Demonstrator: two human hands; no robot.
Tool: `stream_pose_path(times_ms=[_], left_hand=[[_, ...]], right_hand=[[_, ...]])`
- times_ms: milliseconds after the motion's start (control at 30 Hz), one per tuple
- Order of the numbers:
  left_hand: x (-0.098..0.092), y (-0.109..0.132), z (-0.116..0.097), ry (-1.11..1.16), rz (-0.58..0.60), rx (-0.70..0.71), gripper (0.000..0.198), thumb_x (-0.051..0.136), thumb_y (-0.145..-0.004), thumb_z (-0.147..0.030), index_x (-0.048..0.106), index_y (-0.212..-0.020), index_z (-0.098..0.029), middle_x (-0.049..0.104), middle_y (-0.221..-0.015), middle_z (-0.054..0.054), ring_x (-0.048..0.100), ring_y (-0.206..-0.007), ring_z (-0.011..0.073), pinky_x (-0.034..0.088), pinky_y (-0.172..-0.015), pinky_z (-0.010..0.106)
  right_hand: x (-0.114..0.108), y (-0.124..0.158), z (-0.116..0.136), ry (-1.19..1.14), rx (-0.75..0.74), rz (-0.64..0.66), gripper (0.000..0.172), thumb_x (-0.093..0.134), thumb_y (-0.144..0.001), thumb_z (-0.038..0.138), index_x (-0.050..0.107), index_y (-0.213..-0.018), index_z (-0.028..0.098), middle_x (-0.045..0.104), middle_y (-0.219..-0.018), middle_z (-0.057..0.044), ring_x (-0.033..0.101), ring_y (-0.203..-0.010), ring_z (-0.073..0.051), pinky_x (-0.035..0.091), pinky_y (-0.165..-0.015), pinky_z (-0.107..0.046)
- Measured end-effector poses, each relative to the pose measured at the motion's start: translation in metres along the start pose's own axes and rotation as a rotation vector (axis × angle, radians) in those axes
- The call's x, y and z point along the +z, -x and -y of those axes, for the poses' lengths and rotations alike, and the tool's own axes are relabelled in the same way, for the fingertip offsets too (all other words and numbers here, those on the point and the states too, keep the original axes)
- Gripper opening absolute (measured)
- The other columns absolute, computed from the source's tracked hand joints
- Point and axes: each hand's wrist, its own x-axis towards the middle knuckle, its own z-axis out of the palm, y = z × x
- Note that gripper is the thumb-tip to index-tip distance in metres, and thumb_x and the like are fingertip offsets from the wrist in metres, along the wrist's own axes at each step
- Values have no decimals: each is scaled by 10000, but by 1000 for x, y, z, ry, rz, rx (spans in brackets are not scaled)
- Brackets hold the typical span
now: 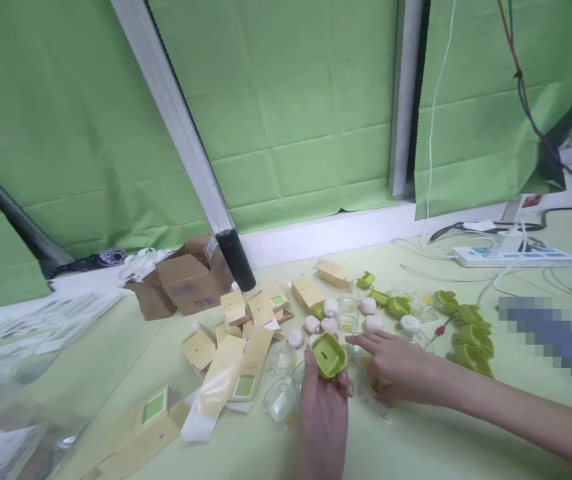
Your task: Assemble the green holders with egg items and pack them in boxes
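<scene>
Item, in your left hand (pixel 323 407): one green case (pixel 328 356), a shallow rounded-square shell, hollow side facing up, a small dark slot in its floor. You hold it above the worktop (pixel 441 450), with your thumb along its left side and your fingers beneath and round the right. Handling, by judgement: light; the smooth wall looks somewhat flexible, perhaps slightly slippery, and unlikely to break. Best hold: opposite outer walls, lightly pinched below the rim, so that the hollow is clear and the sides do not bow inward.

Item, your right hand (pixel 397 365): just right of the case, forefinger extended, the other fingers bent down over clear plastic pieces (pixel 377 401). Whether it grips one you cannot tell from this view.

Item, near your hands: pale pink rounded pieces (pixel 312 325), beyond the case; clear containers (pixel 281 401) to its left, likely stiff and liable to scratch, best taken by their edges.

Item, beyond your right forearm: a row of green pieces (pixel 473 341), similar in colour to the case, lying close together.

Item, to the left: a heap of tan cardboard boxes (pixel 253 363), some with flaps lifted; behind them, a brown carton (pixel 193 279) and a black bottle (pixel 236 260).
</scene>
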Motion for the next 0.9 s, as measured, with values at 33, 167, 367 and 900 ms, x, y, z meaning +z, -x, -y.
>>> stream_pose_path(times_ms=[33, 167, 367, 900], left_hand=[[-1, 0, 0, -2, -5, 9, 332, 775, -666, -416, 698, -863, -160, 679, -789, 28, 541, -581, 98, 460, -541, 210], [-6, -3, 1, -19, -24, 26, 191, 683, -791, -298, 702, -929, -168, 696, -967, 68, 625, -805, 151, 513, -718, 262], [-9, -7, 4, -11, -39, -34, 198, 629, -822, -286, 712, -914, -132, 710, -967, 110, 643, -897, 212, 527, -773, 319], [-14, -6, 17, -228, 19, -122, 316, 778, -690, -341, 737, -928, -137, 729, -930, 83, 638, -755, 139, 536, -729, 263]], right_hand=[[-1, 1, -1, -23, -27, -14, 90, 705, -660, 112, 755, -611, 169, 508, -1375, -123, 498, -1190, -335, 415, -937, -437], [-16, 14, -9, -279, -6, -123, 154, 598, -689, 116, 725, -714, 199, 553, -1323, -61, 559, -1118, -291, 459, -871, -374], [-27, 16, -23, -951, 115, -334, 153, 552, -737, 189, 662, -844, 188, 672, -718, -23, 656, -716, -184, 530, -673, -313], [-2, 19, -11, -428, -90, -546, 163, 490, -922, 275, 641, -966, 233, 560, -1100, -106, 554, -1047, -250, 511, -832, -388]])
